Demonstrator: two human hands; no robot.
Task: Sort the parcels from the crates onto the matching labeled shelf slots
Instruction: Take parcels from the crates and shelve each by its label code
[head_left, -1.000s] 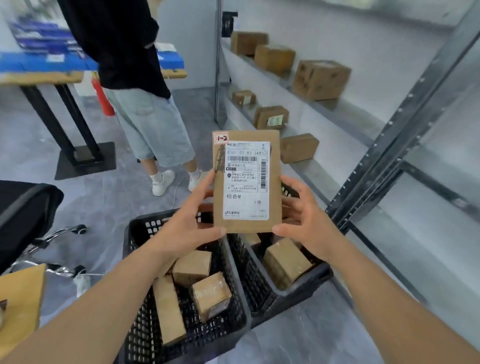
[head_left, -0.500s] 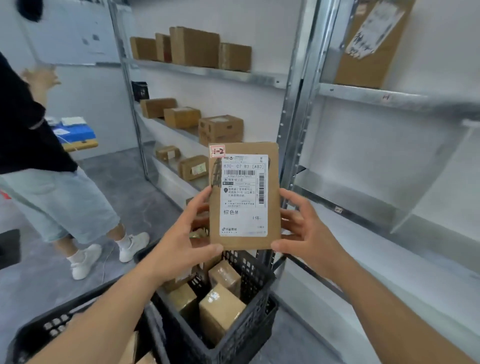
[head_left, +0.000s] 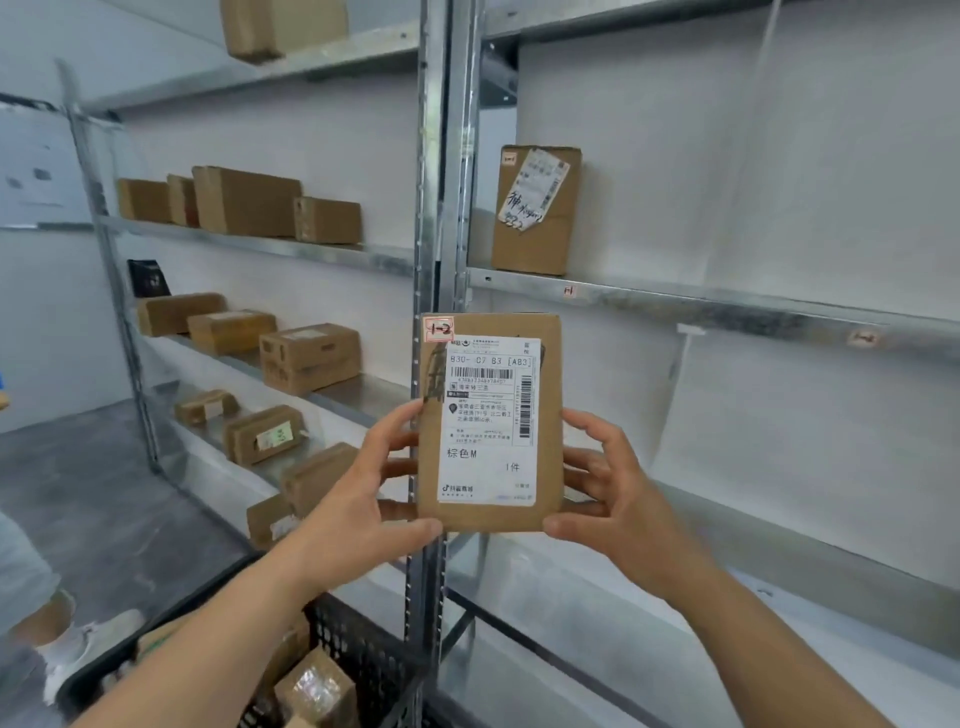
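Metal shelving (head_left: 675, 304) stood against a white wall, a flat parcel (head_left: 491, 423) raised upright before it.

Both hands held the parcel by its lower edges: left hand (head_left: 358, 512) with thumb on the bottom left corner, right hand (head_left: 618, 499) with thumb at the bottom right. A red "1-2" tag (head_left: 439, 328) sat at its top left. A black crate (head_left: 353, 654) with boxes stood below.

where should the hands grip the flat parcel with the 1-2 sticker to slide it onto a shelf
Grip the flat parcel by its two long side edges near the bottom, one from each side, as the left hand and right hand do now. It is thin and upright, so this probably leaves the top edge free to go in first.
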